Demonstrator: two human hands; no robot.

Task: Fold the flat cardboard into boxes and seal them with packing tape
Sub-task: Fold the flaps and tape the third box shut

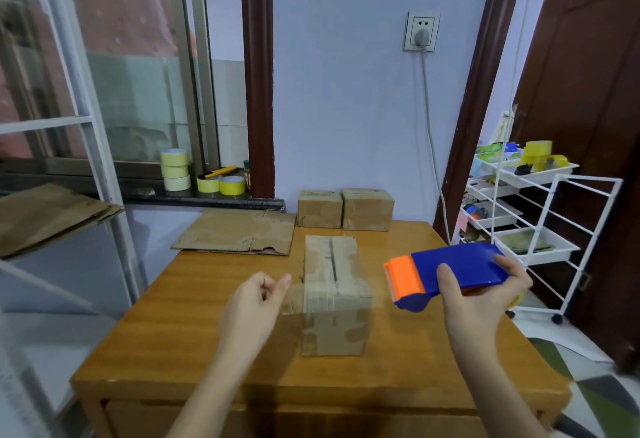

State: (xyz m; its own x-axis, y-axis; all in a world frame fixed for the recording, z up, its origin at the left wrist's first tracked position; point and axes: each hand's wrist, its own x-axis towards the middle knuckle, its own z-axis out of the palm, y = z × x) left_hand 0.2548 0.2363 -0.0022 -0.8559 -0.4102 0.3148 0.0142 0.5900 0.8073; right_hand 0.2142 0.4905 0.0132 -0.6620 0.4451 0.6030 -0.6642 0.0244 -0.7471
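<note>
Three folded cardboard boxes sit on the wooden table [214, 344]: the nearest box [334, 294] stands in the middle, between the two hands, with its top flaps closed along a dark centre seam and a band of clear tape [292, 297] running across its near end, a loose stretch of that tape reaching out past its left side. The left hand [254, 302] hovers just left of this box, thumb and forefinger drawn together at the tape's loose end; blur makes it hard to tell whether they actually pinch it, and the other fingers are loosely curled. The right hand [481, 294] is to the right of the box and apart from it, fingers and thumb wrapped around a blue tape dispenser [450, 273] whose orange head points left toward the box. Two smaller sealed boxes [344, 209] stand side by side, touching, at the table's far edge against the wall. A sheet of flat cardboard [239, 231] lies at the far left corner, overhanging the table edge. On the window sill behind it are several rolls of yellow tape [175, 174], three of them stacked. A white wire trolley [543, 212] stands to the right of the table, with more tape rolls on its top tray.
</note>
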